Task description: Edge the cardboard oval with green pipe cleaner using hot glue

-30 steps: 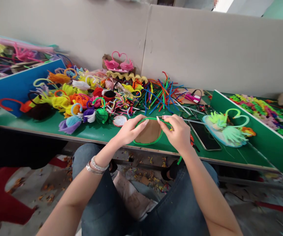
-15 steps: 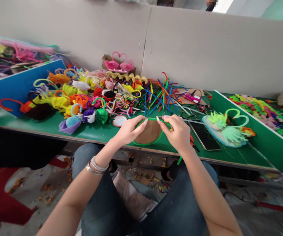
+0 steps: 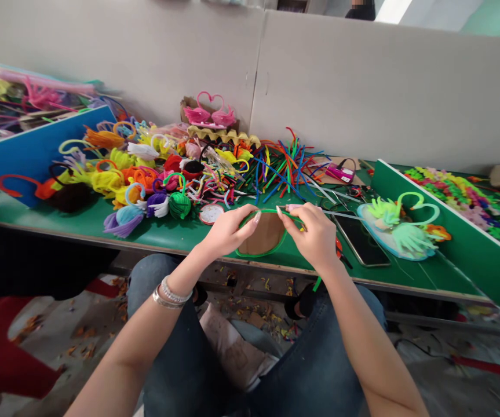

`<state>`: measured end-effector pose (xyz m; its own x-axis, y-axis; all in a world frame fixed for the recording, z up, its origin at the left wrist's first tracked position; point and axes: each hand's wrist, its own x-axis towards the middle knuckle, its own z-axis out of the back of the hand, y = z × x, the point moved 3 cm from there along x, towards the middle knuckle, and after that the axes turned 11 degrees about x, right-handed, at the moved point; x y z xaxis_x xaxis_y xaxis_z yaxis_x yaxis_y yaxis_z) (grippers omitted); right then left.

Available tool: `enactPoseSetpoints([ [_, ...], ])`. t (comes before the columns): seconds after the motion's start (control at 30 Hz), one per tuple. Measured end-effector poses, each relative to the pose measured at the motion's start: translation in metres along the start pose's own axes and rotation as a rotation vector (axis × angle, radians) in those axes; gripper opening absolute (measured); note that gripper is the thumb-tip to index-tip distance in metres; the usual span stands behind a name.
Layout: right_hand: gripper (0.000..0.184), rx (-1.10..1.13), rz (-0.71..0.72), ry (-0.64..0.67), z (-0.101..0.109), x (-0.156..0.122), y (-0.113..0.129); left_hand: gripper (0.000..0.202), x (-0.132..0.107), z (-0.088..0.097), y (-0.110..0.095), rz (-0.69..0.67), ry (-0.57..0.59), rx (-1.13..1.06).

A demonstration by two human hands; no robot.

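A brown cardboard oval (image 3: 267,234), edged with a green pipe cleaner (image 3: 261,255), is held up at the table's front edge. My left hand (image 3: 232,229) pinches its left upper edge, thumb and fingers closed on the rim. At the upper right edge, my right hand (image 3: 313,234) closes its thumb and fingers on the green pipe cleaner. Along that hand's fingers lies a slim pink pen-like thing (image 3: 294,207), mostly hidden. A loose green pipe cleaner end (image 3: 317,284) hangs below the right wrist.
Several pipe-cleaner swans (image 3: 180,204) crowd the green table at left, loose pipe cleaners (image 3: 287,168) behind. To the right lie a phone (image 3: 365,240) and a green swan pair (image 3: 412,231) beside a green divider (image 3: 449,243). A blue divider (image 3: 24,156) stands left.
My hands and the cardboard oval hold almost the same position. In the background, a person at the top right has shifted slightly left.
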<state>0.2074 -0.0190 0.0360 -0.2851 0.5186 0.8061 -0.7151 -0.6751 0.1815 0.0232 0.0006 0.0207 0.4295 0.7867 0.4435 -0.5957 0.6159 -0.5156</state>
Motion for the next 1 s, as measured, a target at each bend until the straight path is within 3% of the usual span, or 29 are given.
enactPoseSetpoints([
  [1.0, 0.018, 0.035, -0.073, 0.023, -0.0009, -0.0021, -0.0023, 0.031, 0.0005, -0.0008, -0.0014, 0.024, -0.036, 0.024],
])
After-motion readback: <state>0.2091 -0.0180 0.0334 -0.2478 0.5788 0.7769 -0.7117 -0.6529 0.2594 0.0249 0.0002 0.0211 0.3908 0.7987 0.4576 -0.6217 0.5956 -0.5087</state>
